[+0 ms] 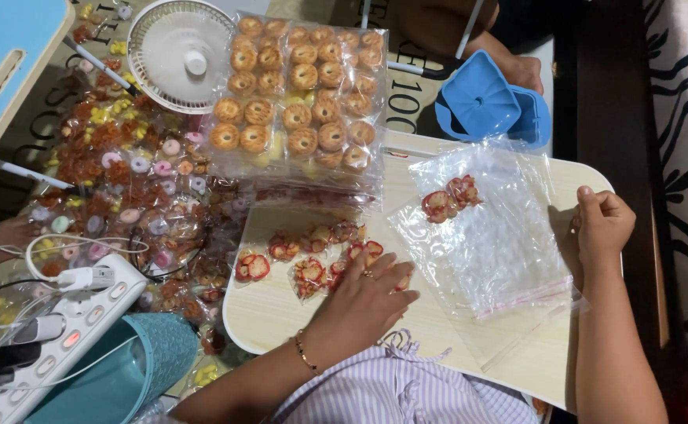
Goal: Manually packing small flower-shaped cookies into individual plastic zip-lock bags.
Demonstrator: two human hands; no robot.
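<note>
My left hand (364,294) lies flat on a cluster of small red-and-cream wrapped sweets (312,251) spread over a pale wooden table (269,314), its fingers covering a few of them. My right hand (602,224) pinches the right edge of a clear zip bag (493,235) that lies on the table. Two wrapped sweets (450,198) rest inside the bag near its far end. A gold bracelet circles my left wrist.
Stacked clear packs of round cookies (301,98) sit at the table's far edge. A white fan (181,53), a heap of bagged sweets (128,188), a white power strip (53,330), a teal basket (128,369) are left. Another person's hand holds a blue container (487,102).
</note>
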